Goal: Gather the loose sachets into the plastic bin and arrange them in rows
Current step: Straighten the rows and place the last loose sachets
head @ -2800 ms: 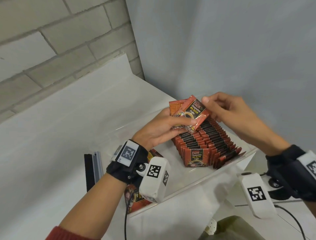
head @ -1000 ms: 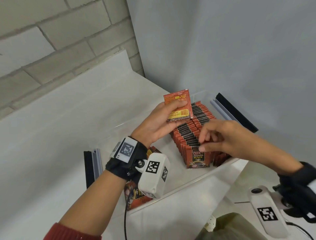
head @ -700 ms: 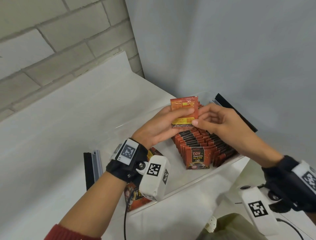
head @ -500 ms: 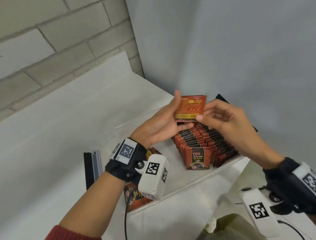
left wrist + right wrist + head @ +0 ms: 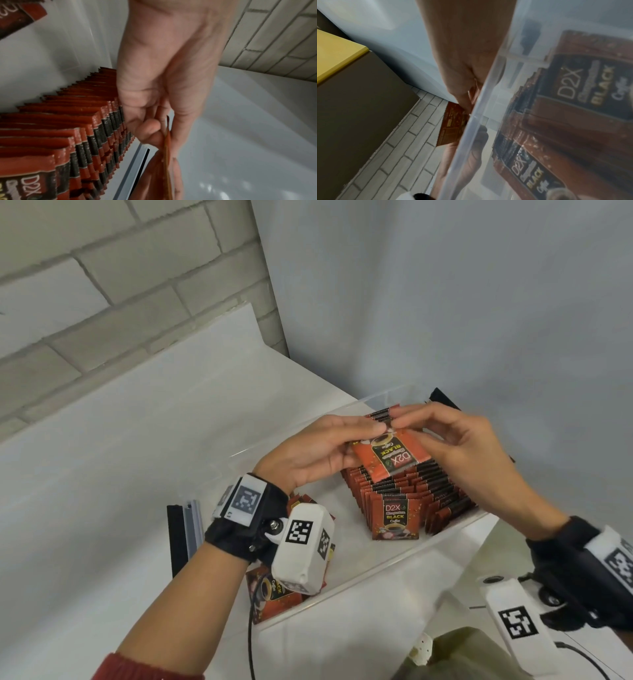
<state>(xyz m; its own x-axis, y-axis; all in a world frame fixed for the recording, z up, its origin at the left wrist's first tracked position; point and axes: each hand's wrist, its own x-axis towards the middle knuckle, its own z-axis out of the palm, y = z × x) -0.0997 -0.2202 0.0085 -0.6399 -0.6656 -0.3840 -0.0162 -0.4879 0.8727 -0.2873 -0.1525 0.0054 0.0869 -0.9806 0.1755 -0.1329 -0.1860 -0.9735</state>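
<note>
A red and black coffee sachet (image 5: pixel 390 457) is held flat over the bin, printed face up and reading upside down. My left hand (image 5: pixel 325 446) pinches its far left corner and my right hand (image 5: pixel 455 446) pinches its far edge. Below it, two rows of sachets (image 5: pixel 404 498) stand on edge inside the clear plastic bin (image 5: pixel 394 563). In the left wrist view the held sachet (image 5: pixel 167 148) shows edge-on between thumb and fingers, beside the rows (image 5: pixel 68 121). The right wrist view shows the sachet's back (image 5: pixel 452 124) past the bin wall (image 5: pixel 479 121).
Loose sachets (image 5: pixel 274 594) lie at the bin's near left end, partly hidden by my left wrist camera. Black and grey strips lie left of the bin (image 5: pixel 181 535) and behind it (image 5: pixel 442 398). Walls close in behind. A yellow-topped box (image 5: pixel 334 51) stands to the right.
The right hand left the front of the row and joined the left on the raised sachet. Together they turned it from upright, back showing, to flat, printed face up, and lowered it.
</note>
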